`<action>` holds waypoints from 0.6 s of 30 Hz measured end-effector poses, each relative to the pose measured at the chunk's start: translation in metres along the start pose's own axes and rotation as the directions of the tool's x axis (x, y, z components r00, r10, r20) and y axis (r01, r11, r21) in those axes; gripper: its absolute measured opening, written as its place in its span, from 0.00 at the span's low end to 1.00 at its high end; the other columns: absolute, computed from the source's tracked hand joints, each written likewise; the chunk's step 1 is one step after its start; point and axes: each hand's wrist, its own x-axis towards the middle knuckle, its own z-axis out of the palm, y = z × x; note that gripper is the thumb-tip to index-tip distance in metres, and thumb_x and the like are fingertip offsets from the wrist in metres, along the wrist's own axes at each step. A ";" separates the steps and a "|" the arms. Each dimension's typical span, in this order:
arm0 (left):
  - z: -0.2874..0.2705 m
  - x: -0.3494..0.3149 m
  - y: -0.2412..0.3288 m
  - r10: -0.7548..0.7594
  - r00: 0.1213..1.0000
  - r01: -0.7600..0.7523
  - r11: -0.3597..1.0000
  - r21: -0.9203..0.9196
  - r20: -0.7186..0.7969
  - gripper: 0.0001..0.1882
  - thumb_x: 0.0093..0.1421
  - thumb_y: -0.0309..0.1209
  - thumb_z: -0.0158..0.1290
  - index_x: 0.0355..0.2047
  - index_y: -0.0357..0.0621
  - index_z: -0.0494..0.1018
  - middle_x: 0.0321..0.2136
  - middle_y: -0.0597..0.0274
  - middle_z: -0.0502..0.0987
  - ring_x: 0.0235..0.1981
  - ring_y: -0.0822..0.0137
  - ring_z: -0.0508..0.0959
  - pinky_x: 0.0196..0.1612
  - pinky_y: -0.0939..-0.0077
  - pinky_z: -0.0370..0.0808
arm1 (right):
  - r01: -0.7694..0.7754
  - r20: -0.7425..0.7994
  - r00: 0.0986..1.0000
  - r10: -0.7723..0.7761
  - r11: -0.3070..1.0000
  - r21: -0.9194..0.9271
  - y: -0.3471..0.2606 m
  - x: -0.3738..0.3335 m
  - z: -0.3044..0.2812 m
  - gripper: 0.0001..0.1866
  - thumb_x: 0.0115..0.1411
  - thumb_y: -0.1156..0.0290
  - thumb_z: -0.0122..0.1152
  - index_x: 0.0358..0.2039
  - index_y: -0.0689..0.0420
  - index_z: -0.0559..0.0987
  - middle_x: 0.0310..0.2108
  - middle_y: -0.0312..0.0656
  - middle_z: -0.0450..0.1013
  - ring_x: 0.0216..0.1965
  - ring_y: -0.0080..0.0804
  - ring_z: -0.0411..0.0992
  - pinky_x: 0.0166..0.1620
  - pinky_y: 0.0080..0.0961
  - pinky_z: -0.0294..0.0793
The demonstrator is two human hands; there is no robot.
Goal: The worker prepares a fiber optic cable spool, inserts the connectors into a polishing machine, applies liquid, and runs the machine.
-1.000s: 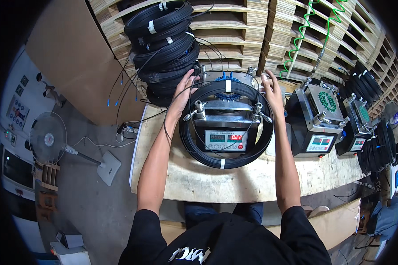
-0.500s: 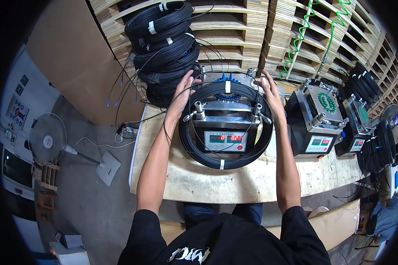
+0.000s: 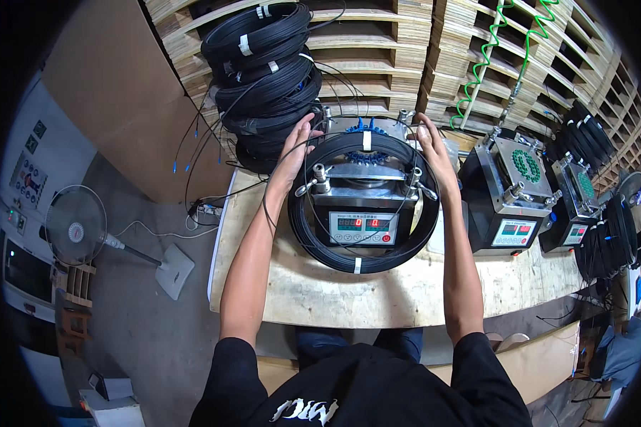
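The left hand (image 3: 292,156) has fingers apart at the upper left of the coil (image 3: 388,262); whether they touch, I cannot tell. The coil rings the machine's panel (image 3: 363,228). The right hand (image 3: 438,156), fingers apart, flanks its upper right, contact unclear.

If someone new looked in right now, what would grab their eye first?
Likely the big black coil hanging around the front of the central machine, its top between the raised left hand and right hand. Next, the tall stack of similar coils behind to the left, then the bright green ring atop the machine to the right.
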 end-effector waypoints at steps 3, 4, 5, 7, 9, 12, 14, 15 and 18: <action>0.011 -0.006 0.011 -0.070 0.997 0.071 0.991 -0.113 0.017 0.34 0.72 0.57 0.39 0.68 0.48 0.61 0.50 0.58 0.77 0.49 0.75 0.73 0.52 0.76 0.67 | 0.005 0.009 1.000 -0.005 1.000 0.011 0.001 -0.002 -0.004 0.32 0.72 0.48 0.48 0.70 0.49 0.60 0.54 0.46 0.72 0.52 0.30 0.69 0.53 0.25 0.68; 0.005 -0.005 0.008 -0.069 0.998 0.070 0.991 -0.111 0.012 0.34 0.72 0.57 0.39 0.68 0.48 0.61 0.50 0.58 0.77 0.49 0.75 0.73 0.52 0.76 0.67 | 0.002 0.021 1.000 -0.003 0.999 0.044 0.000 -0.001 -0.001 0.32 0.72 0.48 0.48 0.70 0.49 0.60 0.55 0.46 0.71 0.55 0.31 0.68 0.53 0.26 0.68; -0.001 -0.003 0.006 -0.050 0.999 0.050 0.997 -0.052 0.017 0.35 0.71 0.58 0.39 0.69 0.48 0.60 0.53 0.55 0.75 0.50 0.68 0.74 0.54 0.74 0.69 | -0.002 0.031 1.000 0.000 0.997 0.077 -0.002 -0.001 0.002 0.32 0.72 0.49 0.48 0.71 0.49 0.60 0.56 0.47 0.71 0.57 0.32 0.67 0.54 0.27 0.68; -0.005 -0.002 0.004 -0.032 0.999 0.032 0.999 0.006 0.024 0.36 0.71 0.59 0.39 0.69 0.48 0.58 0.55 0.53 0.74 0.51 0.62 0.75 0.56 0.71 0.72 | 0.010 0.017 1.000 -0.012 0.996 0.091 -0.005 -0.002 0.005 0.32 0.72 0.49 0.48 0.70 0.50 0.60 0.56 0.47 0.71 0.55 0.32 0.68 0.53 0.27 0.69; -0.001 -0.003 0.007 -0.045 0.998 0.045 0.999 0.005 0.043 0.37 0.71 0.59 0.38 0.70 0.46 0.57 0.59 0.53 0.72 0.50 0.62 0.76 0.55 0.73 0.72 | 0.020 -0.001 1.000 -0.021 0.995 0.101 -0.007 -0.003 0.005 0.32 0.72 0.49 0.48 0.70 0.50 0.60 0.55 0.46 0.71 0.53 0.31 0.70 0.52 0.28 0.70; 0.000 -0.005 0.008 -0.057 0.997 0.061 0.996 -0.072 0.058 0.36 0.72 0.58 0.39 0.70 0.46 0.56 0.60 0.52 0.71 0.48 0.63 0.76 0.53 0.75 0.73 | -0.018 -0.036 0.999 0.022 0.995 0.102 -0.007 -0.003 0.006 0.32 0.72 0.48 0.48 0.70 0.52 0.60 0.51 0.45 0.72 0.47 0.29 0.72 0.50 0.27 0.71; 0.006 -0.005 0.012 -0.055 0.997 0.061 0.992 -0.108 0.062 0.36 0.72 0.57 0.39 0.70 0.46 0.57 0.60 0.52 0.71 0.48 0.63 0.77 0.53 0.75 0.73 | 0.007 -0.099 0.995 -0.010 1.000 -0.029 -0.002 0.001 0.003 0.31 0.72 0.48 0.48 0.68 0.55 0.64 0.46 0.42 0.73 0.39 0.25 0.71 0.47 0.24 0.71; 0.009 -0.005 0.013 -0.053 0.997 0.062 0.988 -0.143 0.063 0.35 0.72 0.56 0.39 0.70 0.47 0.57 0.60 0.52 0.72 0.48 0.63 0.77 0.53 0.76 0.73 | 0.007 -0.103 0.995 -0.010 0.999 -0.032 0.001 0.001 0.000 0.31 0.72 0.48 0.48 0.68 0.55 0.64 0.46 0.42 0.73 0.39 0.25 0.71 0.47 0.24 0.71; 0.009 -0.006 0.012 -0.009 1.000 0.007 0.992 -0.129 -0.019 0.34 0.72 0.55 0.40 0.68 0.44 0.60 0.49 0.55 0.76 0.34 0.75 0.78 0.42 0.82 0.75 | -0.064 -0.039 0.997 0.064 0.998 -0.001 -0.006 -0.001 0.003 0.32 0.72 0.46 0.48 0.65 0.58 0.68 0.43 0.40 0.73 0.36 0.25 0.68 0.45 0.22 0.70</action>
